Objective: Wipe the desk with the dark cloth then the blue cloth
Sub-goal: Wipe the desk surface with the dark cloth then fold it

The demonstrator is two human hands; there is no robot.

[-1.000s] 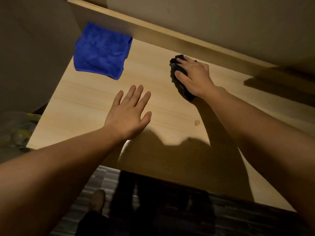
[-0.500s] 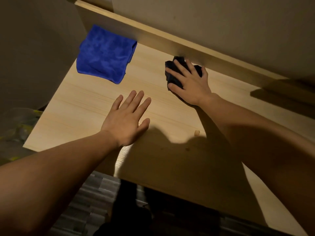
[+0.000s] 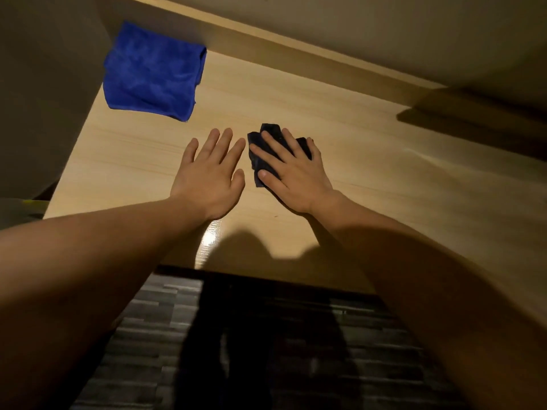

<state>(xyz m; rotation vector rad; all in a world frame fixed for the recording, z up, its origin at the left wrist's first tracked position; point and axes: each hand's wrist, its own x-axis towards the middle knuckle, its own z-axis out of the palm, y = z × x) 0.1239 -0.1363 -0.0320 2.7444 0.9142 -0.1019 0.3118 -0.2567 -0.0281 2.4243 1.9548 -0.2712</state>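
A light wooden desk fills the middle of the view. My right hand lies flat on the dark cloth, pressing it onto the desk near the centre; most of the cloth is hidden under the palm and fingers. My left hand rests flat on the bare desk just left of it, fingers apart and holding nothing. A folded blue cloth lies at the far left corner of the desk, apart from both hands.
A raised wooden ledge runs along the desk's far edge against the wall. A wall panel borders the left side. Dark striped flooring shows below the near edge. A shadowed recess sits at the far right.
My right hand has slid the dark cloth from the far ledge toward me, ending beside my left hand. The left hand and blue cloth have stayed in place.
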